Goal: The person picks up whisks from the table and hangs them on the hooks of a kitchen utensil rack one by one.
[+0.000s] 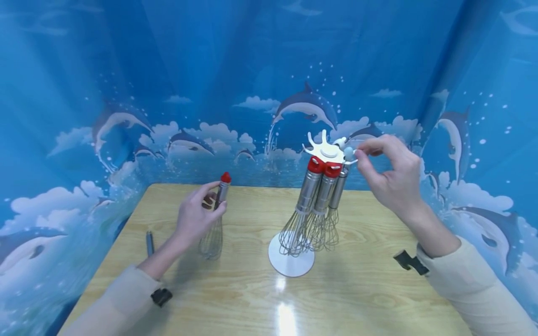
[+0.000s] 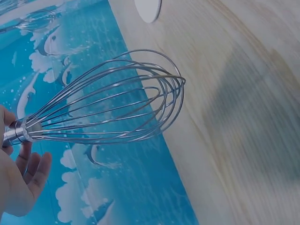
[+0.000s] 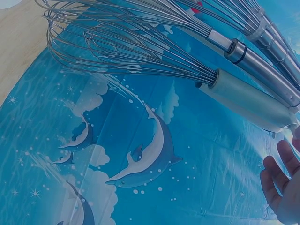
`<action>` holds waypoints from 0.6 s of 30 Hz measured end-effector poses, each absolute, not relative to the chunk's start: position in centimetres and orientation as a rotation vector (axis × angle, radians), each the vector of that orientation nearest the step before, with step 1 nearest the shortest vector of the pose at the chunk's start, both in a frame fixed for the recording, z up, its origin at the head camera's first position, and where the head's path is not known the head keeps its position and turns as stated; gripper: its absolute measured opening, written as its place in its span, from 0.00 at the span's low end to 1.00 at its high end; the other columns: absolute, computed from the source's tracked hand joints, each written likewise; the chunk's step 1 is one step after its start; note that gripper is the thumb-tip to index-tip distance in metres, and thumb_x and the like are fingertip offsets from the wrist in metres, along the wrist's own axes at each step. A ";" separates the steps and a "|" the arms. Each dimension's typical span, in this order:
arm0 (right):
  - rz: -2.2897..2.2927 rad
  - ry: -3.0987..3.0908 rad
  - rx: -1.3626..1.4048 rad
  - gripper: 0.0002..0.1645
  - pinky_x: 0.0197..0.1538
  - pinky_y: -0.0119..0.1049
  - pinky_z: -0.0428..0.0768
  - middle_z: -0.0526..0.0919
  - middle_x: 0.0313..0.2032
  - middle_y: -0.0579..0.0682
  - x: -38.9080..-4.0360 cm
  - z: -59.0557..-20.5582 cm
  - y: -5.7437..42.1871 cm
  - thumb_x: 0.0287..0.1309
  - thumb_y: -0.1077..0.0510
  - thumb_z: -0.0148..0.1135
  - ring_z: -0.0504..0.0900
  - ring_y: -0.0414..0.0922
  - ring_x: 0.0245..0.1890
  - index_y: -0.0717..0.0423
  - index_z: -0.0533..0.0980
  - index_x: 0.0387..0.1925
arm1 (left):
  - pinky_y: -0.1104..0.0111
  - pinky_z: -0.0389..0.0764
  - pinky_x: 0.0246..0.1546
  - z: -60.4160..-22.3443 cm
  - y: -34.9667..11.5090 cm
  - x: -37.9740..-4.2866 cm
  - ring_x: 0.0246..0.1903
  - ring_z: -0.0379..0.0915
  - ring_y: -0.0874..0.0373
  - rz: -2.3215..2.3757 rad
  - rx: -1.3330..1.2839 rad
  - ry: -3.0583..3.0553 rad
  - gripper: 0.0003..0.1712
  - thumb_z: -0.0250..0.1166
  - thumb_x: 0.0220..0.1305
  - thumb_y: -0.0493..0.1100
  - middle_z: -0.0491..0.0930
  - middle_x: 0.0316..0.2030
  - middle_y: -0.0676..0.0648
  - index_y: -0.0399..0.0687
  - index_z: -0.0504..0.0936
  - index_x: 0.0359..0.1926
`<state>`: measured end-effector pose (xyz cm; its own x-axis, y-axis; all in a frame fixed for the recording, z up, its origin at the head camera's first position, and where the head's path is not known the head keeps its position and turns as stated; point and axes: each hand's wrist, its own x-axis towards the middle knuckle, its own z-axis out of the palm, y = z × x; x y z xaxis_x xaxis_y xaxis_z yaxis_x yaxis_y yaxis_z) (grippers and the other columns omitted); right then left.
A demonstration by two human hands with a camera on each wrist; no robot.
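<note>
My left hand [image 1: 197,210] grips the metal handle of a whisk [image 2: 112,101] between thumb and fingers. The whisk hangs wires down, its red end cap [image 1: 225,177] on top. A white rotating-style stand with curved hooks [image 1: 325,150] holds several whisks at the right of the table, two with red ends [image 1: 316,164]. At the stand's right side my right hand [image 1: 395,175] pinches the top end of a pale-handled whisk [image 3: 248,98], right at a hook tip. In the right wrist view its other fingers [image 3: 274,180] are spread, while the pinching fingertips are mostly out of frame.
The stand's round white base [image 1: 290,263] rests on the wooden table [image 1: 244,298]. A thin grey rod-shaped thing [image 1: 149,242] lies by the left forearm, partly hidden. Blue curtains with dolphins [image 1: 235,56] surround the table's back and sides.
</note>
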<state>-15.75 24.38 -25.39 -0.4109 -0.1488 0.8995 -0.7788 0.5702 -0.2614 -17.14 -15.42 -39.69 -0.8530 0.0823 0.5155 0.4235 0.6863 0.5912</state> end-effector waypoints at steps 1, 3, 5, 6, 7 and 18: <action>0.866 -1.889 0.751 0.10 0.49 0.19 0.74 0.87 0.33 0.64 -15.7 -25.4 24.4 0.62 0.63 0.62 0.75 0.23 0.42 0.69 0.82 0.37 | 0.69 0.85 0.33 -39.6 -15.2 -17.1 0.32 0.84 0.51 -1.016 -0.402 -2.441 0.31 0.75 0.60 0.38 0.88 0.36 0.41 0.42 0.80 0.65; 0.862 -1.890 0.750 0.10 0.49 0.19 0.74 0.87 0.33 0.64 -15.7 -25.4 24.4 0.62 0.63 0.62 0.75 0.23 0.43 0.70 0.82 0.37 | 0.67 0.86 0.34 -39.4 -14.9 -17.1 0.32 0.84 0.51 -1.014 -0.421 -2.435 0.31 0.75 0.60 0.38 0.88 0.37 0.41 0.43 0.80 0.65; 0.861 -1.892 0.749 0.10 0.49 0.19 0.74 0.87 0.33 0.64 -15.7 -25.4 24.4 0.62 0.63 0.62 0.75 0.23 0.42 0.70 0.82 0.37 | 0.66 0.86 0.34 -39.2 -14.6 -17.1 0.33 0.84 0.51 -1.009 -0.441 -2.429 0.31 0.76 0.60 0.39 0.88 0.37 0.41 0.43 0.80 0.65; 0.860 -1.893 0.748 0.10 0.49 0.19 0.74 0.87 0.33 0.64 -15.8 -25.4 24.4 0.62 0.63 0.62 0.75 0.23 0.42 0.69 0.82 0.37 | 0.65 0.87 0.34 -39.0 -14.4 -17.1 0.33 0.84 0.51 -1.008 -0.449 -2.425 0.31 0.76 0.59 0.39 0.88 0.37 0.41 0.43 0.81 0.65; 0.860 -1.893 0.746 0.10 0.50 0.19 0.74 0.87 0.33 0.64 -15.8 -25.4 24.4 0.62 0.63 0.62 0.75 0.23 0.42 0.69 0.83 0.38 | 0.64 0.87 0.34 -38.9 -14.2 -17.1 0.33 0.84 0.51 -1.005 -0.459 -2.420 0.31 0.76 0.59 0.39 0.88 0.37 0.41 0.43 0.81 0.64; 0.845 -1.899 0.738 0.10 0.50 0.18 0.73 0.87 0.34 0.64 -15.7 -25.5 24.4 0.62 0.63 0.62 0.75 0.24 0.42 0.69 0.82 0.38 | 0.59 0.88 0.34 -36.8 -11.7 -16.7 0.34 0.82 0.51 -1.036 -0.568 -2.385 0.31 0.76 0.59 0.40 0.88 0.38 0.40 0.42 0.81 0.64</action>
<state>-15.74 24.40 -25.46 -0.4145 -0.1505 0.8975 -0.7676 0.5877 -0.2559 -16.66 -11.71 -36.80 -0.8010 0.1807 0.5708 0.5406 0.6281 0.5597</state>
